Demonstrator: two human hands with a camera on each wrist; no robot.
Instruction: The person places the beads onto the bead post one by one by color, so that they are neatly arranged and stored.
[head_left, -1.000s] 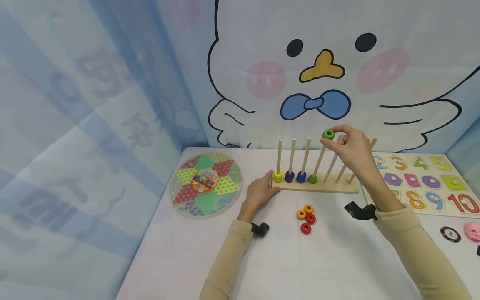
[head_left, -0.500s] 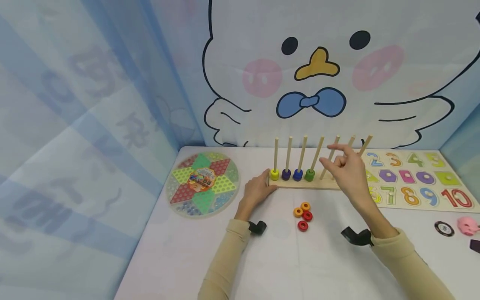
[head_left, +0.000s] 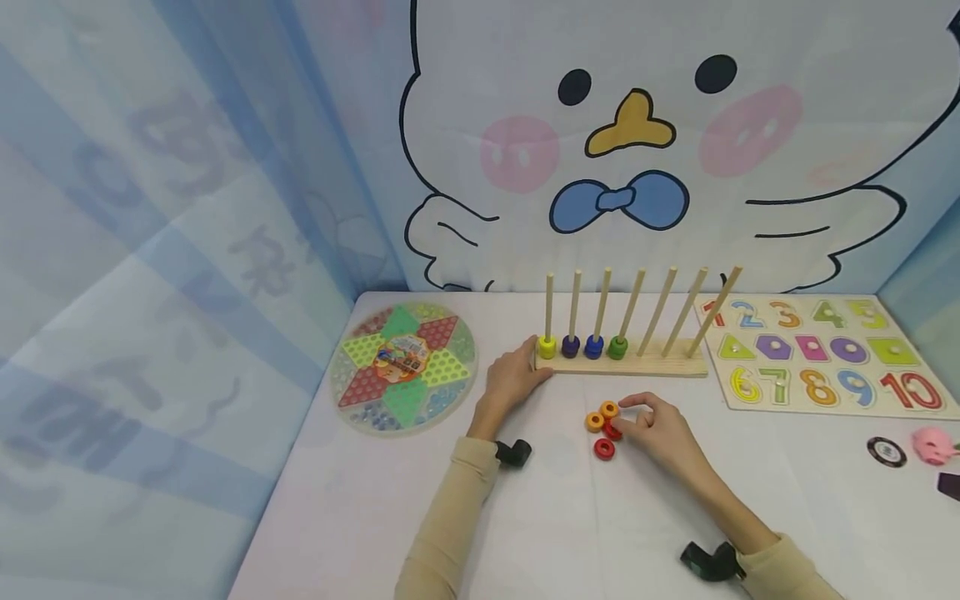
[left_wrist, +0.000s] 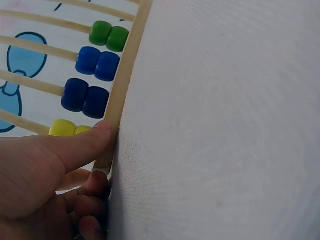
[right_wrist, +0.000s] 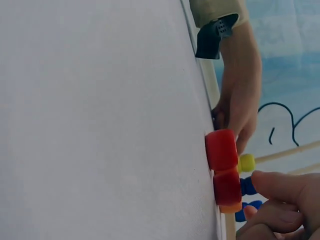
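Note:
My left hand [head_left: 512,383] grips the left end of a wooden bead stacker [head_left: 660,365], its thumb [left_wrist: 90,145] lying along the base in the left wrist view. Yellow beads [head_left: 547,347], dark purple beads [head_left: 571,347], blue beads [head_left: 594,347] and green beads [head_left: 618,347] sit on the four left pegs, while the pegs to the right are bare. In front lie two orange beads [head_left: 609,409] and two red beads [head_left: 604,449]. My right hand [head_left: 663,433] is at this cluster, thumb and forefinger parted, thumb tip overlapping the farther red bead; nothing is held.
A round Chinese checkers board [head_left: 405,367] lies left of the stacker. To its right is a number puzzle board [head_left: 825,354]. A black-and-white round chip [head_left: 887,452], a pink pig toy [head_left: 933,446] and a dark block [head_left: 949,485] lie at the far right.
My right hand has let the green bead go onto the fourth peg, where two now sit, and has come down toward me to the loose beads. My left hand stays on the stacker.

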